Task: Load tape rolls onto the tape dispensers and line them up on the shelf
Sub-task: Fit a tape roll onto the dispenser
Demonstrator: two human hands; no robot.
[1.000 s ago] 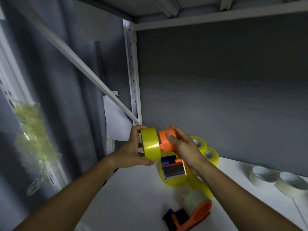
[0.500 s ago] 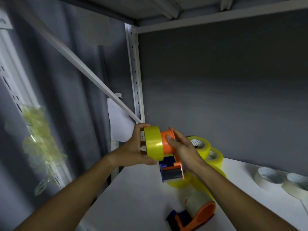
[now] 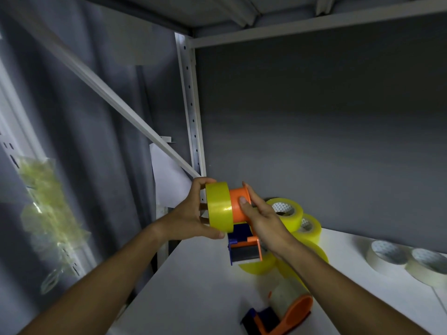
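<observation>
Nearest, a loaded orange tape dispenser [image 3: 280,313] is lying on the white shelf [image 3: 198,286]. Above it, the left hand [image 3: 191,213] is grasping a yellow tape roll [image 3: 219,206], held partway on the orange hub of a second dispenser [image 3: 242,213], which the right hand [image 3: 263,221] is gripping. Behind them, more yellow rolls [image 3: 287,211] are sitting stacked, and two white rolls [image 3: 406,259] are lying side by side farther right.

Left hand [image 3: 191,213] holds yellow roll [image 3: 219,207] against orange dispenser [image 3: 240,209] in right hand [image 3: 262,218].
</observation>
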